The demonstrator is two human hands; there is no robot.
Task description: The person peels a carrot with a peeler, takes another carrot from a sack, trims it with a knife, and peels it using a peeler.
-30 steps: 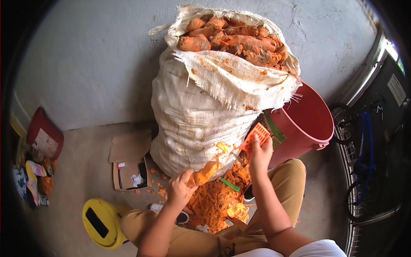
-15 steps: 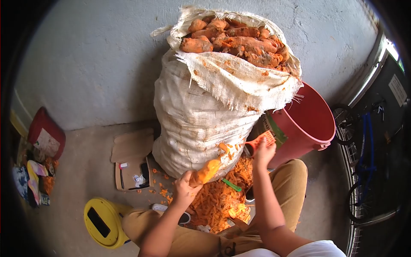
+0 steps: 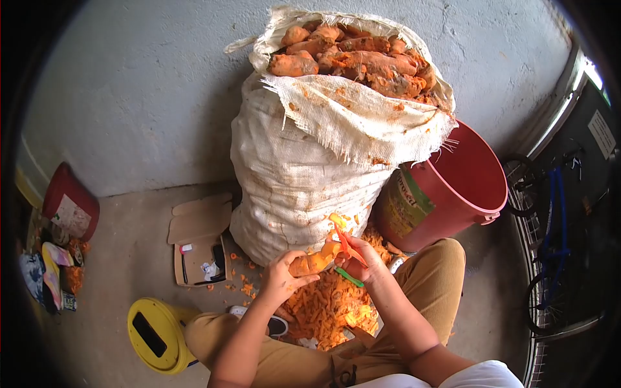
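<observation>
The left hand grips one orange root, paler at its tip, lower centre of the frame; the right hand holds one orange peeler. Beyond: one peelings heap, one white sack.

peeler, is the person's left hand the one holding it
No, the right hand holds the peeler, while the left hand grips the partly peeled root.
</observation>
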